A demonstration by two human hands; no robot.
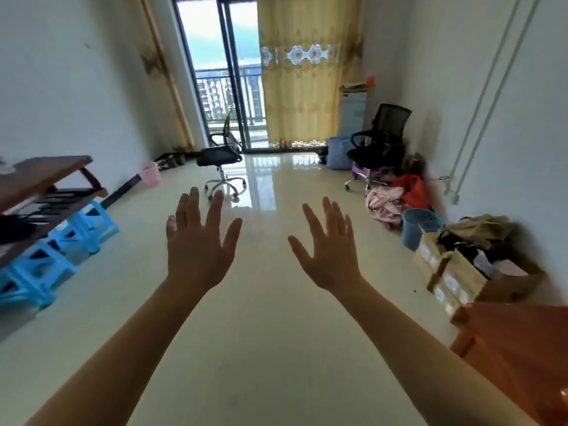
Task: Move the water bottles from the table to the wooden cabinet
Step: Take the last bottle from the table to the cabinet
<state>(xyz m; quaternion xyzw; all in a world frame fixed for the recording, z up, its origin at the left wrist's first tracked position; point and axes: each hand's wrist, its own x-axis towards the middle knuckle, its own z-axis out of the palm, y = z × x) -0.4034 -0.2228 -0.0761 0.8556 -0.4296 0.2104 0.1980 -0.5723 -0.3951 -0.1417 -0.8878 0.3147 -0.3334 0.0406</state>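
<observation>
My left hand [198, 241] and my right hand [327, 250] are stretched out in front of me over the tiled floor, backs up, fingers spread, nothing in either. A dark wooden table [40, 173] shows at the left edge, resting on blue plastic stools [61, 250]. At the lower right corner is the orange-brown wooden cabinet [519, 348]. No water bottle can be made out; a blurred pale object sits at the table's far left edge.
Two black office chairs [219, 155] [381, 139] stand near the balcony door. A pink bin [149, 174], a blue bucket [418, 227], cardboard boxes [448, 272] and piles of clothes [390, 201] line the walls. The glossy floor [270, 318] runs down the middle.
</observation>
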